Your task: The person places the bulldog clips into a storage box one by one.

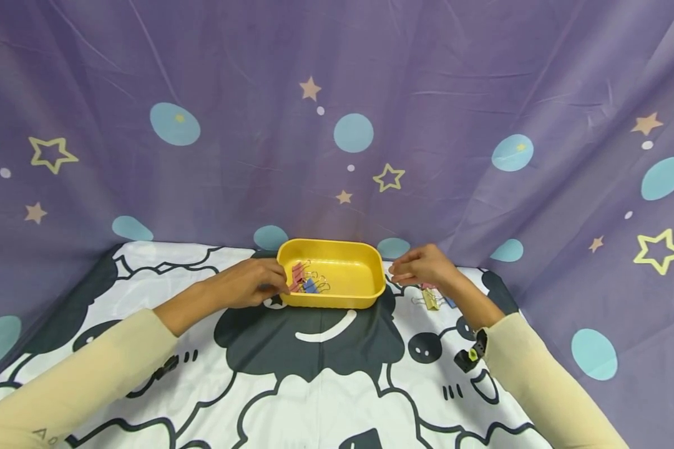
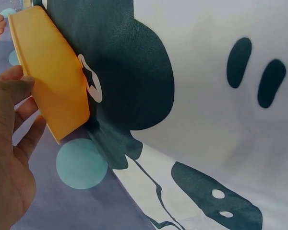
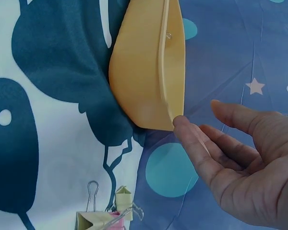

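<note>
beige sleeves [image 1: 550, 380] frame the surface [image 1: 309, 405], where my left hand [image 1: 253, 284] pinches the yellow tray [image 1: 348, 302] and my right hand [image 1: 427, 266], fingers loose, holds nothing beside it. a one-sided tug could tip it, spilling the binder clips [image 1: 310, 285].

Starry purple curtain [image 1: 247, 75] behind cartoon-print cloth [image 1: 292, 405]

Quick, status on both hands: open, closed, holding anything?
Left hand: closed, holding the yellow tray at its left end.
Right hand: open, empty, near the tray's right end.
</note>
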`<state>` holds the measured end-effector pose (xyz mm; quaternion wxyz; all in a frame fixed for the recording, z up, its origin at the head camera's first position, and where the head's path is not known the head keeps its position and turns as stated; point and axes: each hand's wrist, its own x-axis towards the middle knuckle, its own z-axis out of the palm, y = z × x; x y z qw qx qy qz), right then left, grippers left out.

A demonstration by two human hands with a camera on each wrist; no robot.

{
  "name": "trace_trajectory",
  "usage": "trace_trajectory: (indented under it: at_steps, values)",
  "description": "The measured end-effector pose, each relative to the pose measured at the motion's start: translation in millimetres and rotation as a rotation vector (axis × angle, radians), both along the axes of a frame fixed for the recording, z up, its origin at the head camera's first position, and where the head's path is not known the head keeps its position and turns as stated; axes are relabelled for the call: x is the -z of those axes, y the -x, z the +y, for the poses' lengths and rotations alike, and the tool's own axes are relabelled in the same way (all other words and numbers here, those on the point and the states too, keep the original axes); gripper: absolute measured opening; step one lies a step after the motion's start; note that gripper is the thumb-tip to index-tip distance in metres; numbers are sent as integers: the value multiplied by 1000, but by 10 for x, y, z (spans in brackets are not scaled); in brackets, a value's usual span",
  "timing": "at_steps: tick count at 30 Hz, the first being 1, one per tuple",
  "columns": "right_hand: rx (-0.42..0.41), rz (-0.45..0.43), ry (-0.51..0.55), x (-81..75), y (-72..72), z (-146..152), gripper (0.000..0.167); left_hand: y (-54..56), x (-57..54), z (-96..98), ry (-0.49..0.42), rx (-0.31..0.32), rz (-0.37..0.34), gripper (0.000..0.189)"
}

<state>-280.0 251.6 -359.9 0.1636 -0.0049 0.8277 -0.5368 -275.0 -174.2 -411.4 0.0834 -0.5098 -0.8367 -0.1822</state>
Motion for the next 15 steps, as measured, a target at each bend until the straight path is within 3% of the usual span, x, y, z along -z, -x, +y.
trace_trajectory:
  at_steps: [15]
  values:
    - [11,24,-96,-4,-31,275,39,-15,-24,8,0,-11,-20,22]
